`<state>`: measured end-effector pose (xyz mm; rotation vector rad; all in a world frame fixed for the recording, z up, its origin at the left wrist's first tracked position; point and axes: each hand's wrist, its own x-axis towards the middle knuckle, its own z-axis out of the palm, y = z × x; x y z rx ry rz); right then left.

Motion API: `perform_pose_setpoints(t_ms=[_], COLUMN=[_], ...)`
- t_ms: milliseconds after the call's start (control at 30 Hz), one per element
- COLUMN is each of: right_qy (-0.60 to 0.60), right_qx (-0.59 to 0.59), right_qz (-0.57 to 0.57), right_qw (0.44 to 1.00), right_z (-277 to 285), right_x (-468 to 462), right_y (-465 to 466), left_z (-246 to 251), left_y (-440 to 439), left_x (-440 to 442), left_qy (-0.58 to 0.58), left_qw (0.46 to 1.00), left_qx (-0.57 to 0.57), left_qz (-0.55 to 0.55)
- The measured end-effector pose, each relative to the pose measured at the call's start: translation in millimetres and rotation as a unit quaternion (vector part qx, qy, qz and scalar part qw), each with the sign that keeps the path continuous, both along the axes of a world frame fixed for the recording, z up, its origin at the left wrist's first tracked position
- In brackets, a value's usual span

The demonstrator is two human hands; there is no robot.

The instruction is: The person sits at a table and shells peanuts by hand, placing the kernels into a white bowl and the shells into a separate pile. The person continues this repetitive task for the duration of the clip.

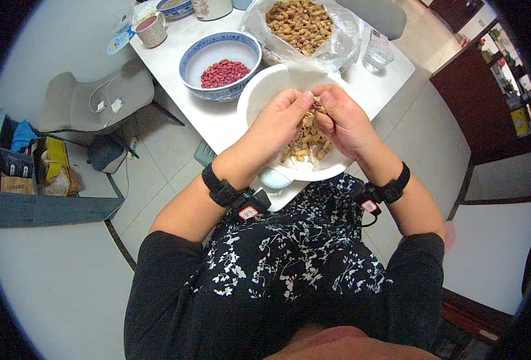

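My left hand (pixel 285 112) and my right hand (pixel 344 119) meet over a white basin (pixel 254 99). Pinched between their fingertips is a peanut (pixel 317 103), its pod seemingly split, with a bit of red kernel showing. Broken peanut shells (pixel 308 141) lie in the basin below, partly hidden by both hands. Left of the basin, a blue-and-white bowl (pixel 196 56) holds red-skinned peanut kernels (pixel 225 73). Behind the basin, a clear plastic bag (pixel 344 42) is open around a heap of unshelled peanuts (pixel 299 27).
On the white table (pixel 207 119) stand a patterned mug (pixel 151 32), a drinking glass (pixel 377 56) and, farther back, a floral container (pixel 211 9). A grey chair (pixel 99 103) with a white cable is at left, near a storage unit (pixel 54 209). Both wrists wear strapped devices.
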<state>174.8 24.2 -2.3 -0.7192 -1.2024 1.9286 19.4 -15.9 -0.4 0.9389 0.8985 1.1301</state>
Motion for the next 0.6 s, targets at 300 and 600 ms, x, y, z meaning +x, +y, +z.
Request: perform_pose_setpoints(t_ms=[300,600], right_qy=[-0.019,-0.069], right_qx=[0.012,0.049], right_qz=[0.013,0.065], right_qw=[1.000,0.994], right_z=[-5,-11], right_x=[-3,1], right_y=[2,12], left_z=[-1,-3], left_y=[0,1], left_x=[-3,-7], left_qy=[0.028,0.047], left_qw=[1.000,0.999], left_qx=[0.012,0.022], left_qz=[-0.003,-0.002])
